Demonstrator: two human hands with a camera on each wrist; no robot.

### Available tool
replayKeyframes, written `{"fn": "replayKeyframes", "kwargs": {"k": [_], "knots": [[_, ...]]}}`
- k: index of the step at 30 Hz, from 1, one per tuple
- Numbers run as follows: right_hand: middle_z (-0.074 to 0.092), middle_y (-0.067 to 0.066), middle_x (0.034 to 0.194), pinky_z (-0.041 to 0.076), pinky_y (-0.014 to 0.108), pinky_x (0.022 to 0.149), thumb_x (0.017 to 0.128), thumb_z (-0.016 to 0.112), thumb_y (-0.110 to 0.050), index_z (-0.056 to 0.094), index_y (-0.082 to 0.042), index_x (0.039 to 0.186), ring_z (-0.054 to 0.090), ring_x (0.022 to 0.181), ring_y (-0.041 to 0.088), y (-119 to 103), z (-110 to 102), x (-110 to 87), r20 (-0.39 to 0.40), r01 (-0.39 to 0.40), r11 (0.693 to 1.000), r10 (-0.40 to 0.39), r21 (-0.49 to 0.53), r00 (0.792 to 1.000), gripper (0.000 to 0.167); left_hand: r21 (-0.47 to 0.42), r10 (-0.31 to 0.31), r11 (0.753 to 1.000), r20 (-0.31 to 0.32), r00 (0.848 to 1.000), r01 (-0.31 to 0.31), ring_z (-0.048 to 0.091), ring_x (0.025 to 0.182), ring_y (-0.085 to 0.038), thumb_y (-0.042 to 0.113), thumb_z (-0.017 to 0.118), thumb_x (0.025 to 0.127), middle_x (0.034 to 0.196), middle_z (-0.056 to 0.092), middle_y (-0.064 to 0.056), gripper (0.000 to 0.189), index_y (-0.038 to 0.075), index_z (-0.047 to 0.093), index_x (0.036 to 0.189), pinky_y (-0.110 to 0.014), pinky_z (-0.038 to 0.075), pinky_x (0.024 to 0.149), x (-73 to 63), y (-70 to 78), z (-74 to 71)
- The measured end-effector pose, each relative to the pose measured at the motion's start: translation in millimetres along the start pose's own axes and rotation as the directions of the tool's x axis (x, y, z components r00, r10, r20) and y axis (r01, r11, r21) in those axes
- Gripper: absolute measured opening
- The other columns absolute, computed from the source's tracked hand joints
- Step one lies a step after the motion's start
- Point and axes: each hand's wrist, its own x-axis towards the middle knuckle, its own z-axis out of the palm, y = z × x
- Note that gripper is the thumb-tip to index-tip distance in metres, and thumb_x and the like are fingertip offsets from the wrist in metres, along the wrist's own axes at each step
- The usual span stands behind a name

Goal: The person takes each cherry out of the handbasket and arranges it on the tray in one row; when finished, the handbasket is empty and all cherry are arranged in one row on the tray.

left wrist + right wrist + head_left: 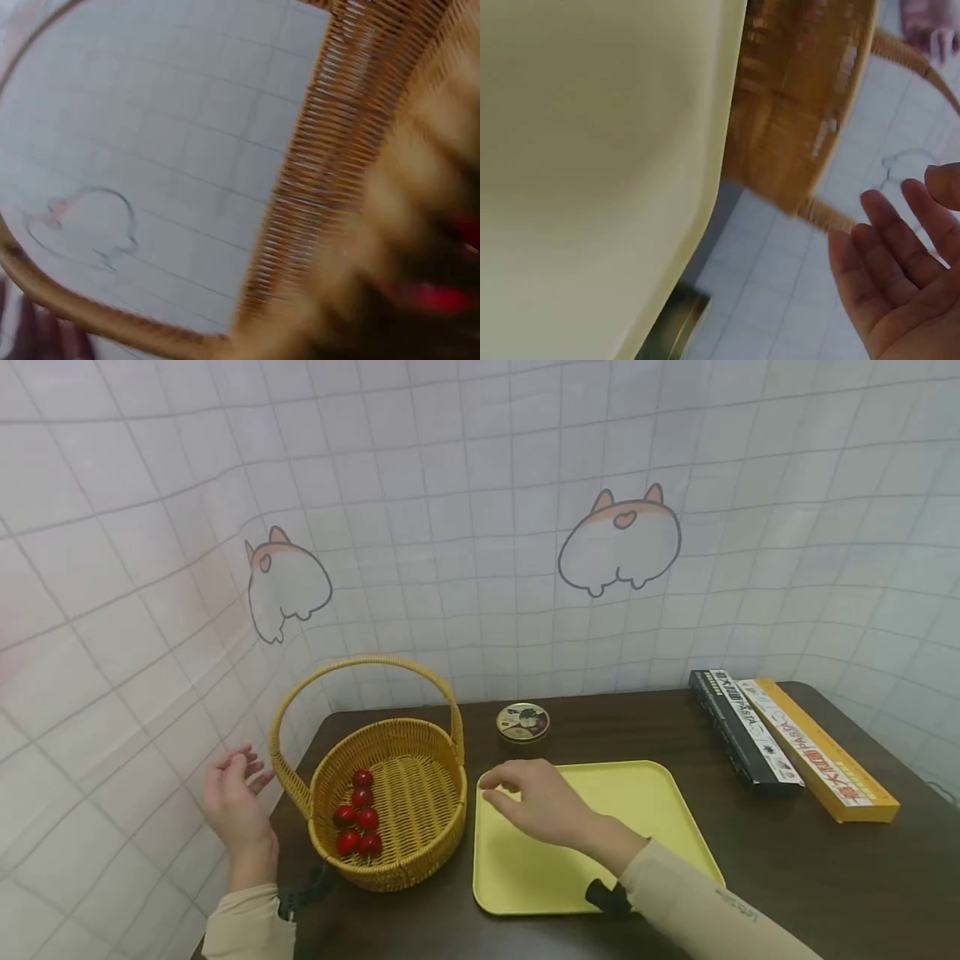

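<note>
A yellow wicker basket (408, 868) with a tall arched handle stands left of the middle. Several small, round, glossy red pieces (366, 818) sit along its left inside. Just outside the basket's left side, my left hand (238, 802) hovers with loosely bent fingers and nothing in it; its blurred fingers (49, 334) show beyond the handle in the left wrist view. My right hand (543, 802) is over the left part of a pale yellow tray (645, 827). Its fingers are relaxed, and in the right wrist view the palm (915, 322) holds nothing.
Behind the tray's left corner sits a round flat tin (522, 723). At the right lie a black pasta box (742, 735) and an orange-yellow pasta box (825, 752), side by side on the dark table (622, 714). A white gridded curtain (480, 543) encloses the back and sides.
</note>
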Motion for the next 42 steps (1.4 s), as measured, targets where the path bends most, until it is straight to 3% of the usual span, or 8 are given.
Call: {"fn": "replayKeyframes", "kwargs": {"k": [2, 4, 6, 9, 15, 24, 33, 42], "knots": [[0.072, -0.004, 0.103, 0.053, 0.031, 0.082, 0.095, 0.064, -0.018, 0.073, -0.014, 0.106, 0.065, 0.094, 0.01, -10.9, 12.1, 4.7, 0.009, 0.034, 0.998, -0.035, 0.047, 0.999, 0.015, 0.078, -0.215, 0.975, 0.124, 0.969, 0.207, 0.054, 0.104, -0.013, 0.031, 0.046, 0.104, 0.104, 0.061, 0.002, 0.028, 0.009, 0.06, 0.114, -0.024, 0.045, 0.085, 3.2, -11.1, -11.5], [0.072, -0.004, 0.103, 0.053, 0.03, 0.081, 0.094, 0.064, -0.015, 0.072, -0.014, 0.106, 0.064, 0.092, 0.008, -19.5, 23.0, 9.2, 0.011, 0.059, 0.994, -0.06, 0.094, 0.998, 0.014, 0.178, -0.36, 0.93, 0.26, 0.896, 0.321, 0.048, 0.118, -0.013, 0.046, 0.038, 0.104, 0.114, 0.061, 0.008, 0.042, 0.013, 0.054, 0.126, -0.028, 0.036, 0.096, 4.9, -20.6, -18.8], [0.071, -0.003, 0.105, 0.052, 0.03, 0.081, 0.094, 0.064, -0.013, 0.072, -0.012, 0.107, 0.062, 0.086, 0.006, -25.6, 33.7, 13.8, 0.011, 0.082, 0.989, -0.084, 0.125, 0.996, 0.015, 0.223, -0.417, 0.907, 0.353, 0.837, 0.358, 0.045, 0.125, -0.014, 0.055, 0.03, 0.102, 0.117, 0.062, 0.011, 0.051, 0.016, 0.048, 0.131, -0.034, 0.03, 0.1, 5.4, -28.0, -23.5], [0.071, -0.001, 0.109, 0.052, 0.03, 0.084, 0.094, 0.063, -0.011, 0.072, -0.01, 0.109, 0.064, 0.091, 0.007, -33.3, 48.4, 21.3, 0.02, 0.094, 0.983, -0.099, 0.155, 0.995, 0.017, 0.192, -0.395, 0.919, 0.435, 0.809, 0.346, 0.041, 0.13, -0.019, 0.06, 0.025, 0.1, 0.115, 0.064, 0.012, 0.057, 0.013, 0.043, 0.128, -0.042, 0.022, 0.107, 5.1, -36.6, -27.0], [0.069, -0.007, 0.111, 0.05, 0.023, 0.085, 0.096, 0.061, -0.016, 0.071, -0.014, 0.112, 0.062, 0.102, 0.007, -41.8, 80.5, 39.5, 0.135, 0.056, 0.983, -0.08, 0.174, 0.988, 0.019, 0.176, -0.376, 0.927, 0.446, 0.812, 0.333, 0.024, 0.143, -0.03, 0.061, 0.021, 0.099, 0.128, 0.054, 0.005, 0.061, 0.007, 0.037, 0.122, -0.05, 0.009, 0.117, 2.7, -47.9, -33.5], [0.068, -0.013, 0.114, 0.049, 0.024, 0.086, 0.091, 0.068, -0.026, 0.071, -0.019, 0.115, 0.061, 0.109, 0.007, -58.6, 112.0, 64.0, 0.281, -0.05, 0.998, 0.037, 0.04, 0.959, 0.026, 0.389, -0.389, 0.896, 0.455, 0.801, 0.215, 0.03, 0.142, -0.027, 0.061, 0.02, 0.1, 0.154, 0.035, -0.015, 0.066, 0.0, 0.039, 0.116, -0.03, 0.032, 0.111, -3.0, -66.1, -40.8], [0.068, -0.013, 0.115, 0.049, 0.024, 0.084, 0.086, 0.074, -0.022, 0.07, -0.023, 0.121, 0.059, 0.098, 0.003, -58.9, 122.0, 78.5, 0.421, -0.055, 0.996, 0.077, -0.063, 0.904, 0.035, 0.471, -0.301, 0.872, 0.299, 0.905, 0.134, 0.04, 0.132, -0.022, 0.058, 0.034, 0.1, 0.141, 0.051, -0.012, 0.066, 0.007, 0.054, 0.136, -0.046, 0.023, 0.113, -9.5, -82.4, -29.8], [0.07, -0.012, 0.107, 0.047, 0.02, 0.087, 0.085, 0.074, -0.014, 0.073, -0.023, 0.115, 0.06, 0.097, 0.002, -56.0, 123.8, 84.3, 0.543, 0.027, 0.999, -0.01, -0.023, 0.84, 0.031, 0.47, -0.279, 0.874, 0.275, 0.92, 0.125, 0.04, 0.126, -0.023, 0.052, 0.034, 0.103, 0.137, 0.051, -0.013, 0.061, 0.005, 0.056, 0.134, -0.042, 0.026, 0.107, -10.0, -83.4, -24.4]]}}
